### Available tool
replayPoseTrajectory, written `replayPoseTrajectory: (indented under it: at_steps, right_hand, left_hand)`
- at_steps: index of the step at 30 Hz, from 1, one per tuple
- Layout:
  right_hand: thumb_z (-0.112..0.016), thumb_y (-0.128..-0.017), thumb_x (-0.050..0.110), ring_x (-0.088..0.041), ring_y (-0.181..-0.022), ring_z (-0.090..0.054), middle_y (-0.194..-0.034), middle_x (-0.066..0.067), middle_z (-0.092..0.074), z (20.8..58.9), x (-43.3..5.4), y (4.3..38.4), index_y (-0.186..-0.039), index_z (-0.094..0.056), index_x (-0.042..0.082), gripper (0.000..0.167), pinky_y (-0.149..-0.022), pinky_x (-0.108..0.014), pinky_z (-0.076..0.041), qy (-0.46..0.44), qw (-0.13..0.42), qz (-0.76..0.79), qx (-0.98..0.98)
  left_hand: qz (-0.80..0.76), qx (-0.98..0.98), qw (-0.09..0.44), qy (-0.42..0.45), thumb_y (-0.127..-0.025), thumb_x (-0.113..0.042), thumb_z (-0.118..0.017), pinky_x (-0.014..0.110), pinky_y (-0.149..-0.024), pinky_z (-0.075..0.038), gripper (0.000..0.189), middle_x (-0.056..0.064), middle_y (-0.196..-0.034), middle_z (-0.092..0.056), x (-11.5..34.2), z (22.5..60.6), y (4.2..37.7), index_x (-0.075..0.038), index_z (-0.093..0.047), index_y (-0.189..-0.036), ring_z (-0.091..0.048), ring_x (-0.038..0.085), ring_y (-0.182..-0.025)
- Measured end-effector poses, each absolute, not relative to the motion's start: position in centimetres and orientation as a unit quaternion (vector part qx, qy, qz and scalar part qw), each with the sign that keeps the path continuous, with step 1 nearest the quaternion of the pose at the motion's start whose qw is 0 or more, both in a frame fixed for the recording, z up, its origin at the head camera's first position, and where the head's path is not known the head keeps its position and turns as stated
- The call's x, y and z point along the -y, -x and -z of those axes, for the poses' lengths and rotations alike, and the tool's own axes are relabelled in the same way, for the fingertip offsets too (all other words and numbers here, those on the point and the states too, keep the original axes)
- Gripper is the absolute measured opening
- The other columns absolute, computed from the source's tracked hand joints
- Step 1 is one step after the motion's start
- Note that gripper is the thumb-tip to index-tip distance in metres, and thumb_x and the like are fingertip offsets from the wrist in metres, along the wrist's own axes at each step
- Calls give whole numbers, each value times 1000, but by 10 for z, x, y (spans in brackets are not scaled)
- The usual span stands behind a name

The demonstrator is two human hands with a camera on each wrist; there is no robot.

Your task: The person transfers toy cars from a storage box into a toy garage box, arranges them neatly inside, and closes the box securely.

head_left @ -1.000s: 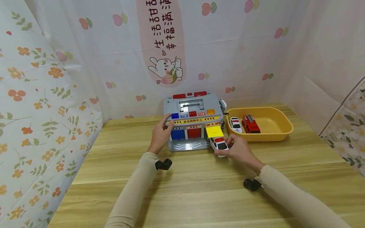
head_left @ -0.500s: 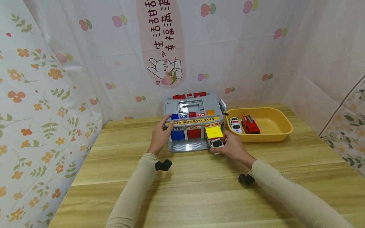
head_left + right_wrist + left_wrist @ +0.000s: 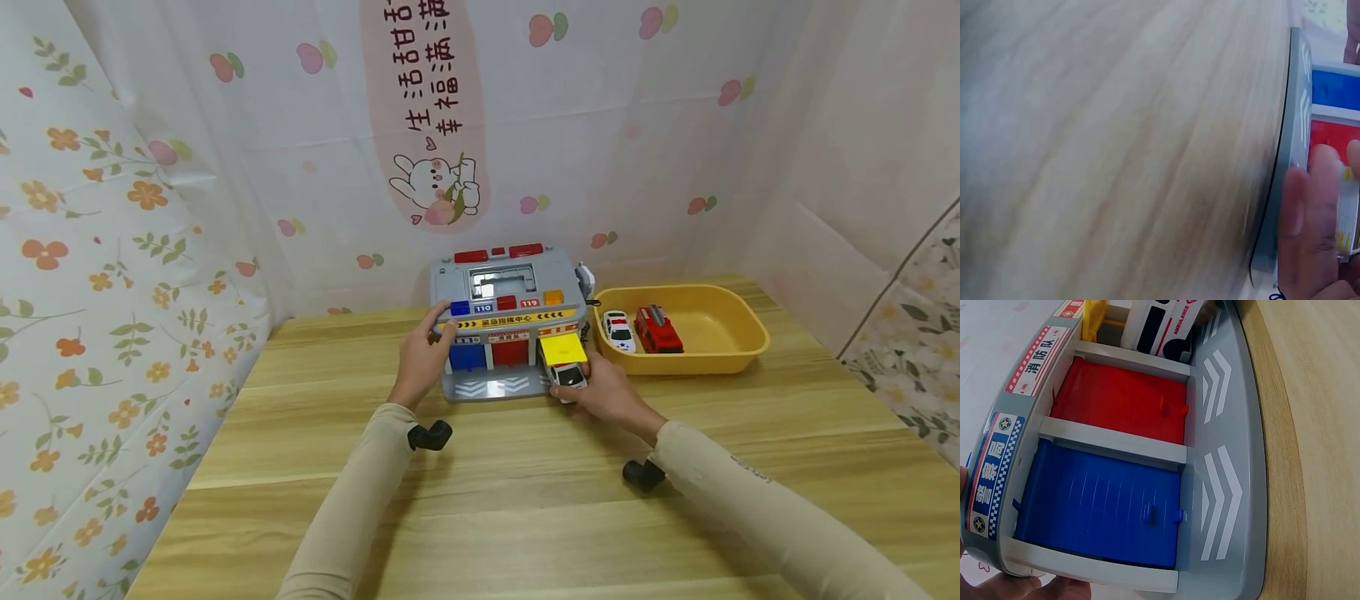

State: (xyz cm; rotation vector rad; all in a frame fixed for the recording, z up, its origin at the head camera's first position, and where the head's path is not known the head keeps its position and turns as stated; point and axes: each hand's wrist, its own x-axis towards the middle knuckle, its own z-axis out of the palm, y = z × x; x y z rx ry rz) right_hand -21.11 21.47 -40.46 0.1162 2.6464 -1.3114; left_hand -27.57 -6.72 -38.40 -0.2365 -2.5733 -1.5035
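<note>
A grey toy emergency station (image 3: 497,387) stands near the back of the table, with blue (image 3: 1104,503), red (image 3: 1125,397) and yellow (image 3: 562,349) doors. The yellow one is swung up. My left hand (image 3: 422,358) holds the station's left end, thumb at the front roof edge and fingers on the side. Under the raised door, a white toy ambulance (image 3: 1159,326) sits partly inside the right bay, its rear end (image 3: 567,377) outward. My right hand (image 3: 609,390) pinches that outer end between thumb and fingers. In the right wrist view, my fingers (image 3: 1317,219) cover much of the ambulance.
Right of the station is a yellow tray (image 3: 723,362) holding a white toy police car (image 3: 619,332) and a red toy fire truck (image 3: 660,330). A printed curtain (image 3: 337,208) hangs right behind the wooden table (image 3: 480,517).
My right hand has moved the ambulance back and slightly left, deeper under the yellow door. My left hand stays on the station, and the tray has not moved.
</note>
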Motion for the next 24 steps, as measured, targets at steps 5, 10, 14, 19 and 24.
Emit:
replayPoseTrajectory:
  at_steps: [5, 10, 14, 19, 24]
  right_hand:
    - [-83, -83, 25, -17, -78, -68, -117, -20, -65, 405, -215, 211, -132, -44, 1, 67, -69, -26, -56, -43, 95, 452, -886]
    - [-84, -80, 19, -23, -93, -54, -108, -17, -61, 406, -219, 212, -110, -53, 1, 47, -72, -27, -44, -41, 100, 457, -883]
    - [-79, -83, 19, -20, -76, -48, -80, -6, -52, 409, -222, 211, -80, -52, 5, 31, -61, -27, -34, -34, 106, 451, -885]
    - [-71, -92, 23, -13, -61, -50, -64, 2, -60, 413, -221, 210, -79, -72, 3, 24, -54, -23, -37, -14, 89, 415, -906]
    - [-67, -95, 24, -15, -65, -55, -77, -6, -74, 411, -217, 209, -97, -80, 4, 24, -58, -26, -41, 15, 67, 353, -933]
  left_hand:
    - [501, 860, 65, 71, -102, -48, -49, 32, -72, -43, 45, 6, -91, -54, 67, 385, 277, -37, -49, -146, -53, 23, -90]
    - [500, 862, 60, 66, -102, -49, -49, 35, -79, -46, 46, 10, -107, -60, 66, 385, 278, -37, -48, -146, -54, 25, -98]
    - [498, 862, 61, 65, -102, -49, -48, 35, -80, -46, 46, 10, -108, -60, 65, 385, 277, -37, -48, -147, -55, 25, -100]
    - [497, 863, 61, 66, -103, -49, -47, 33, -75, -45, 46, 12, -100, -59, 65, 385, 276, -37, -47, -147, -54, 25, -95]
    - [497, 863, 59, 64, -103, -49, -47, 34, -79, -47, 47, 11, -108, -62, 65, 385, 274, -37, -47, -148, -56, 26, -97]
